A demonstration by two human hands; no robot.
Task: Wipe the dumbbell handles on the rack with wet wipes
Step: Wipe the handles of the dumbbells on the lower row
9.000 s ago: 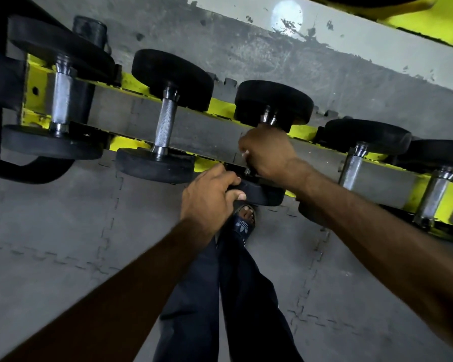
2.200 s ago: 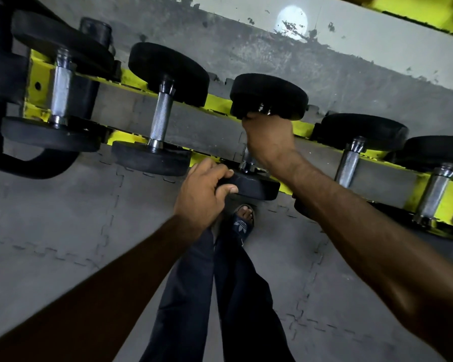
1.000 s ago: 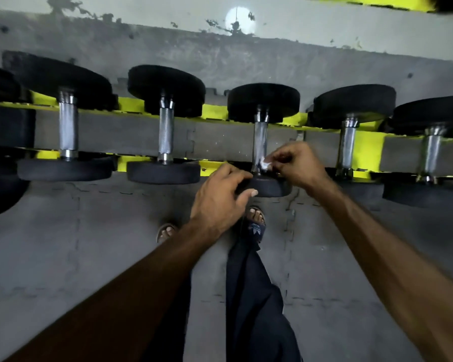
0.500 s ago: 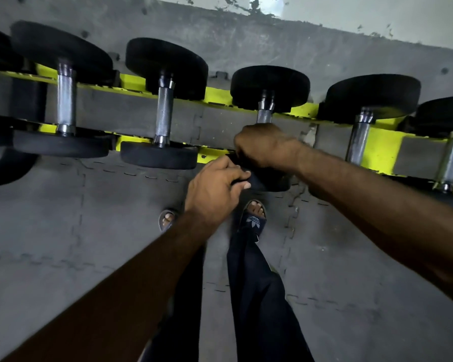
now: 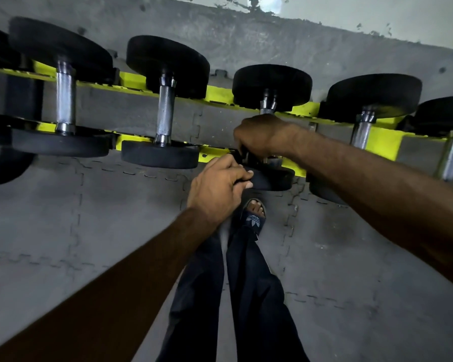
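Head camera showed the yellow rack [image 5: 382, 142] holding black dumbbells. The right hand [image 5: 262, 135] clenched the handle [image 5: 267, 108] of the middle dumbbell [image 5: 272, 86]; the left hand [image 5: 216, 188], just below it, gripped that dumbbell's near plate [image 5: 272, 177]. Beneath the left hand, a sandal [image 5: 254, 218] bore a trefoil logo.

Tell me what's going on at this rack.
A person stands at a yellow dumbbell rack with dumbbells lying across its rails. The right hand is curled round the metal handle of the middle dumbbell, covering most of it. The left hand grips the edge of that dumbbell's near weight head, apparently steadying it. No wet wipe shows; the right hand would hide one. The neighbouring dumbbell lies untouched.
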